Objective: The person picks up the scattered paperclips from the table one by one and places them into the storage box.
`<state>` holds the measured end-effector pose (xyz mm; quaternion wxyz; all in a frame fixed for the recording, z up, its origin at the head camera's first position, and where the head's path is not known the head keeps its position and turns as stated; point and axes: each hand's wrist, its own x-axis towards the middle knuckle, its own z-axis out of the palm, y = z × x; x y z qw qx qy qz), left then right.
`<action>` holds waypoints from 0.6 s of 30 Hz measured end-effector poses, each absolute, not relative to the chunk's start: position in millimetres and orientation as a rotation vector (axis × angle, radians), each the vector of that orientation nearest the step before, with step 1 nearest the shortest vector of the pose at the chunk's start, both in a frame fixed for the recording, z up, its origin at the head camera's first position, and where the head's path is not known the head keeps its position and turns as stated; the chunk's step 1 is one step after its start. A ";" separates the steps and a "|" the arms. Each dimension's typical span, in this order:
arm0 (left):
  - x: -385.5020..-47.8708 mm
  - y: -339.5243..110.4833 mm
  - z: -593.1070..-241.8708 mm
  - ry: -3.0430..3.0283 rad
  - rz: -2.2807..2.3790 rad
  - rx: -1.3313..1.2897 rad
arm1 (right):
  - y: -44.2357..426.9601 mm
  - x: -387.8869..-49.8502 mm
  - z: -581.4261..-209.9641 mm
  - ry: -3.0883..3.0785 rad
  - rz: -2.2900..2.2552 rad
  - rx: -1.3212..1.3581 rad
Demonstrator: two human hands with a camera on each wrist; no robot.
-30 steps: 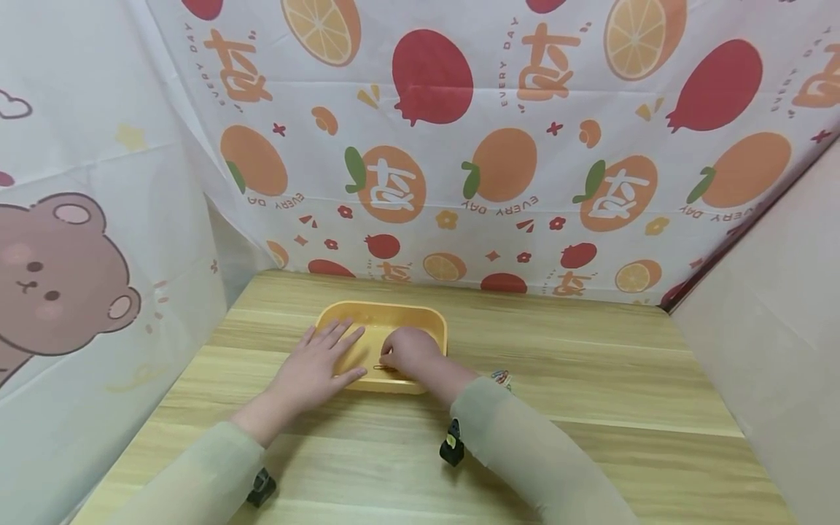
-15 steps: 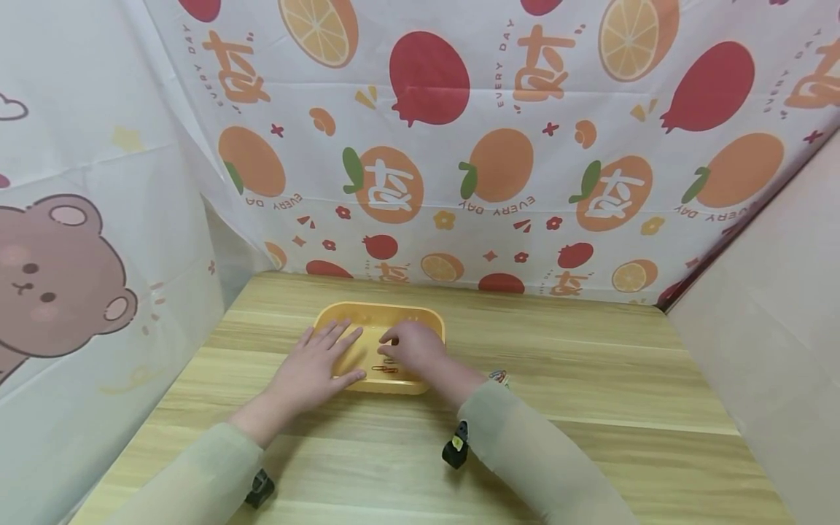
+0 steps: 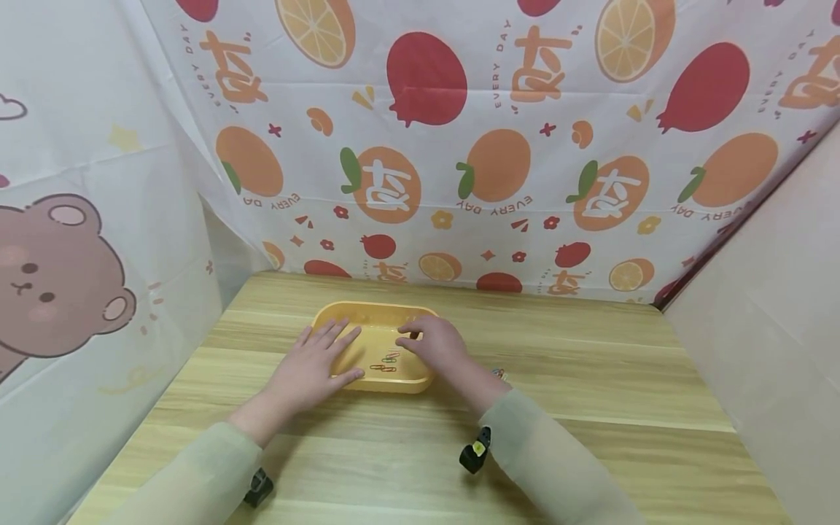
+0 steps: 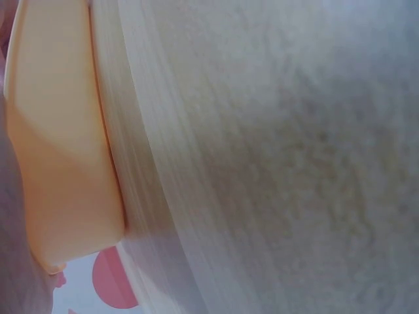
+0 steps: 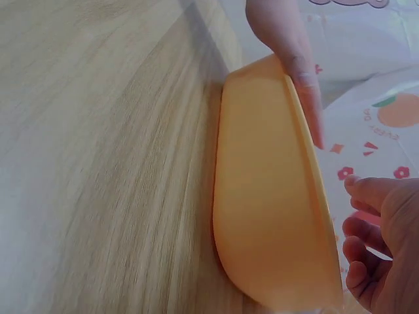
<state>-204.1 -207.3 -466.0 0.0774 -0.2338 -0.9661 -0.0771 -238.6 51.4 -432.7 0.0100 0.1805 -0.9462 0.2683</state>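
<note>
A shallow yellow tray (image 3: 367, 310) lies on the wooden table, and several coloured paper clips (image 3: 383, 368) rest on its floor towards the near side. My left hand (image 3: 313, 372) lies across the tray's left side with fingers spread straight. Over the right side of the tray is my right hand (image 3: 436, 346), its thumb apart from loosely bent fingers. In the right wrist view this hand (image 5: 386, 235) holds nothing, beside the tray's outer wall (image 5: 268, 190). More paper clips (image 3: 499, 374) lie on the table right of the tray, partly hidden by the right forearm.
A fruit-print cloth (image 3: 426, 182) hangs behind the table (image 3: 590, 379). White cloth with a bear print (image 3: 59, 277) covers the left side, and a plain pale panel (image 3: 755, 306) stands on the right. Each wrist carries a small black camera.
My right hand has risen from the tray floor and moved right, its fingers parting from a pinch. More paper clips on the floor are now uncovered. The left hand stays in place.
</note>
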 end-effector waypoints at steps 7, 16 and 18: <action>-203.5 -207.0 -466.4 -2.889 -0.236 -0.698 | 77.8 -230.6 -435.6 -2.930 1.035 0.403; -203.6 -206.5 -464.3 -2.891 -0.226 -0.709 | 120.5 -224.6 -450.8 -2.811 1.136 0.318; -204.2 -206.8 -464.6 -2.898 -0.220 -0.708 | 129.7 -223.2 -454.6 -2.804 1.151 0.299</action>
